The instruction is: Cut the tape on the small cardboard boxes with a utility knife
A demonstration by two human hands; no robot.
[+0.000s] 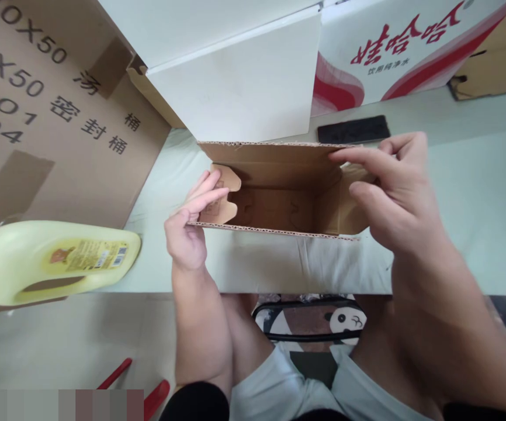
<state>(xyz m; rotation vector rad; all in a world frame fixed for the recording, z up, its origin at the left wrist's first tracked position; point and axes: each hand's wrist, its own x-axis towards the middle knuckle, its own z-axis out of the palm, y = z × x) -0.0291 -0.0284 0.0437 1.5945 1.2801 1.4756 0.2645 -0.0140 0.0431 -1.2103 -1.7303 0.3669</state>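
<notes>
A small brown cardboard box point(279, 202) stands before me on the table, its top open and its inside bare. At its left end my left hand point(191, 225) holds it, fingers stretched over the notched end flap point(224, 213) and thumb at the near wall's edge. My right hand point(397, 187) is at the right end; its index fingertip touches the far wall's top edge and its thumb lies against the right flap point(356, 202). The other fingers of the right hand are partly hidden. Just behind the box lies a black phone point(353, 130).
A large printed carton point(38, 140) stands at left, with a pale yellow handled bottle point(82, 257) in front of it. Behind are a white box point(235, 82) and a red-and-white carton point(393, 64). A pale green cloth covers the table point(476, 193). Below is a panda-print item point(308, 321).
</notes>
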